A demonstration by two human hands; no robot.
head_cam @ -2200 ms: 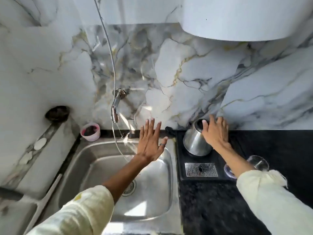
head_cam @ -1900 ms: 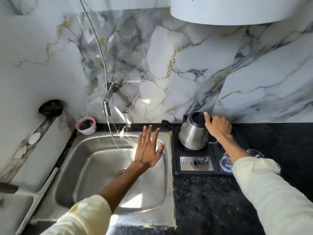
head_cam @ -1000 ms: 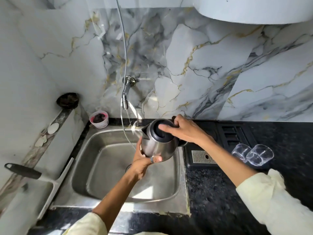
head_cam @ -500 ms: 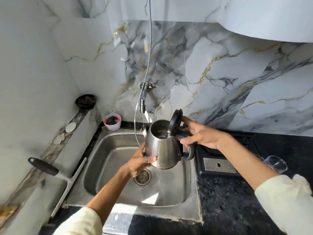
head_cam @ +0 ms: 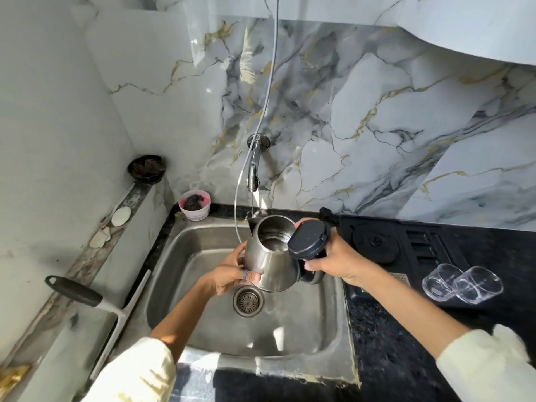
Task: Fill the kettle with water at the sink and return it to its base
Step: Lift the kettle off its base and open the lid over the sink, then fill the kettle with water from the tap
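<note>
Steel sink (head_cam: pixel 333 329), one open kettle (head_cam: pixel 268 258) gripped by left hand (head_cam: pixel 229 278) and right hand (head_cam: pixel 333 258), two glasses (head_cam: pixel 461 282)

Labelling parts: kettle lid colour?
Black, or very dark navy; the kettle lid stands flipped open in the head view.

Kettle (head_cam: pixel 271 256) over sink (head_cam: pixel 333 358), under tap (head_cam: pixel 253 172), base (head_cam: pixel 374 242) right

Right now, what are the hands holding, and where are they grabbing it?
Both hold the shiny steel kettle over the sink: the left hand cups its lower side, the right hand grips the black handle beside the open lid.
</note>
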